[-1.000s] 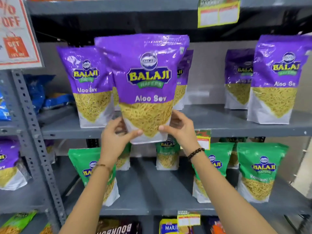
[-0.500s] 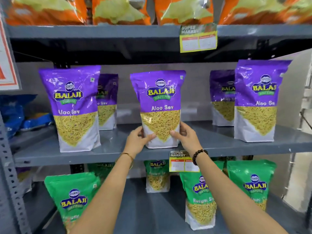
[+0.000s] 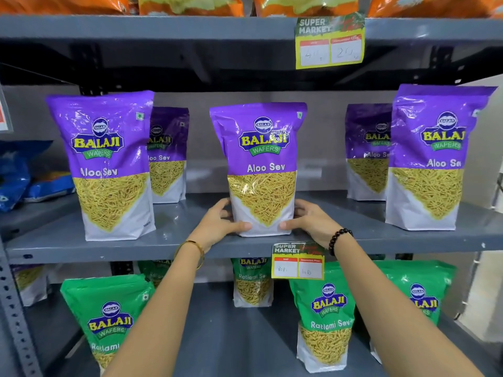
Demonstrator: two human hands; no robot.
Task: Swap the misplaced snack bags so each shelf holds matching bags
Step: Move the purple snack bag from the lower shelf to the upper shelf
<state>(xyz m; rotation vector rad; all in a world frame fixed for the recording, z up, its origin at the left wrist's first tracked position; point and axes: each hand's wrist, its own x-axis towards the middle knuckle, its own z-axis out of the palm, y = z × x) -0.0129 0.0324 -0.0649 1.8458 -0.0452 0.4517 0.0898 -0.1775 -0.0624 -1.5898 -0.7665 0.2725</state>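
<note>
A purple Aloo Sev bag (image 3: 261, 164) stands upright in the middle of the grey middle shelf (image 3: 190, 246). My left hand (image 3: 217, 224) grips its lower left corner and my right hand (image 3: 310, 220) grips its lower right corner. Other purple Aloo Sev bags stand on the same shelf: one at the left (image 3: 109, 164) with another behind it (image 3: 168, 156), and two at the right (image 3: 432, 159). On the lower shelf (image 3: 231, 344) stand several green Ratlami Sev bags (image 3: 325, 322), partly hidden by my forearms.
Orange snack bags (image 3: 190, 4) line the top shelf. Yellow price tags hang on the top shelf edge (image 3: 329, 42) and the middle shelf edge (image 3: 298, 261). Blue bags (image 3: 24, 175) lie in the neighbouring bay at the left. A perforated steel upright (image 3: 16, 322) stands at the lower left.
The purple bag went from held up in front of the shelf to standing on the middle shelf between the other purple bags. Both hands stayed on its lower corners.
</note>
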